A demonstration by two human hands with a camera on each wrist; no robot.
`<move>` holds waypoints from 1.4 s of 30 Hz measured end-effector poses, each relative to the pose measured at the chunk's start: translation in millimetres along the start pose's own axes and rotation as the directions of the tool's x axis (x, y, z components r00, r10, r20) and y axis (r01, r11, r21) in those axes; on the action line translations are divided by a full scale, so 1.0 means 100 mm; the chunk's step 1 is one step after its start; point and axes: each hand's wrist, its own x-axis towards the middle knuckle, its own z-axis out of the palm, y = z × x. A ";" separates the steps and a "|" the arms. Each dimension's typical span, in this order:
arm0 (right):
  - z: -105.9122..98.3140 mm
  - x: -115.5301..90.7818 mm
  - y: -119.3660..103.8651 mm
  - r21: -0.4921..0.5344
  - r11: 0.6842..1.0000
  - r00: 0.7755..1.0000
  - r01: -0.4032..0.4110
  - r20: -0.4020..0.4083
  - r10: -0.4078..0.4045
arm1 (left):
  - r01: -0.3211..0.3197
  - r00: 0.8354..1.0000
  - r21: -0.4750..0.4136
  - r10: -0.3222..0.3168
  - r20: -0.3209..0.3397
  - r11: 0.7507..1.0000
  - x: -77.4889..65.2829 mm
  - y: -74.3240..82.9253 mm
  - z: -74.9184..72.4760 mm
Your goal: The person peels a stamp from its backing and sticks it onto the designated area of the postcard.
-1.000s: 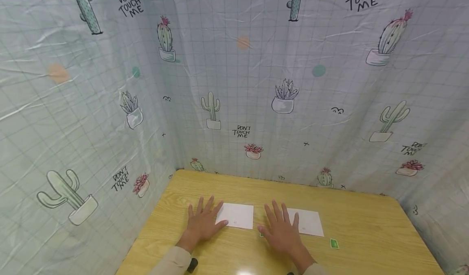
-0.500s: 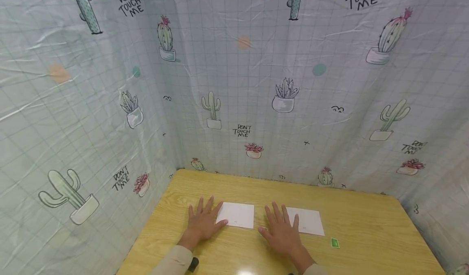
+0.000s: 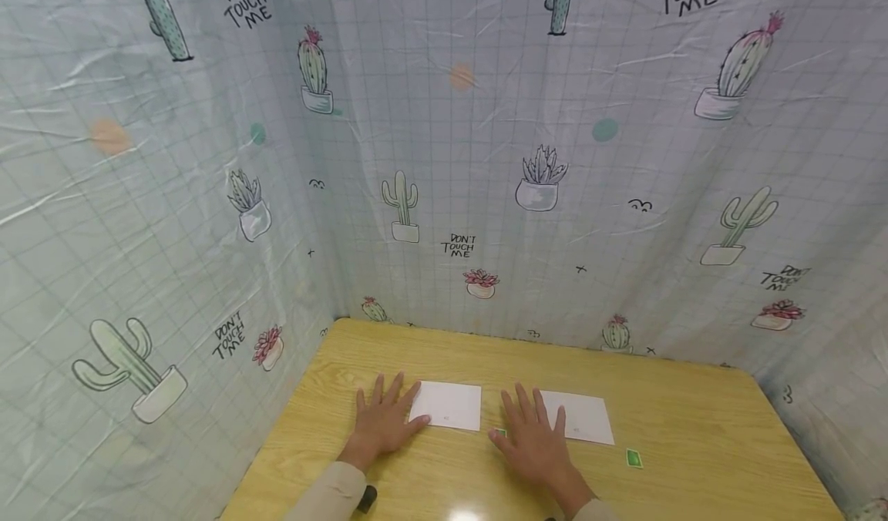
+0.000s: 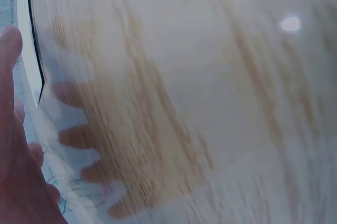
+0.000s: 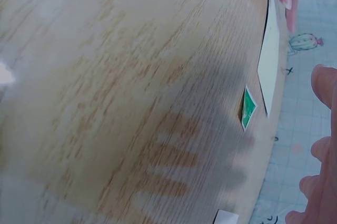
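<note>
My left hand [image 3: 381, 422] has its fingers spread over the table, with thumb and index finger at the left edge of a white paper rectangle [image 3: 454, 405]. My right hand [image 3: 534, 440], also with fingers spread, overlaps the left part of a second white paper rectangle [image 3: 588, 418]. Each paper bears a small faint mark near its lower edge. Beside my right thumb a small green piece with a white border [image 3: 501, 433], like a stamp, is partly hidden; it shows whole in the right wrist view [image 5: 249, 109]. Neither hand grips anything.
A similar green, white-bordered piece [image 3: 634, 458] lies right of the right hand, below the second paper. The wood-grain table [image 3: 694, 421] shines with reflected light. A cactus-print curtain [image 3: 430, 143] encloses its back and left sides.
The head view has shifted very slightly. Both hands keep their spread pose, and the papers and green pieces stay where they were.
</note>
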 end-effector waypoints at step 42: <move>0.14 -0.02 0.11 0.017 1.000 0.999 0.012 0.031 -0.012 | 0.018 1.000 -0.080 -0.016 0.027 0.997 0.02 -0.05 0.05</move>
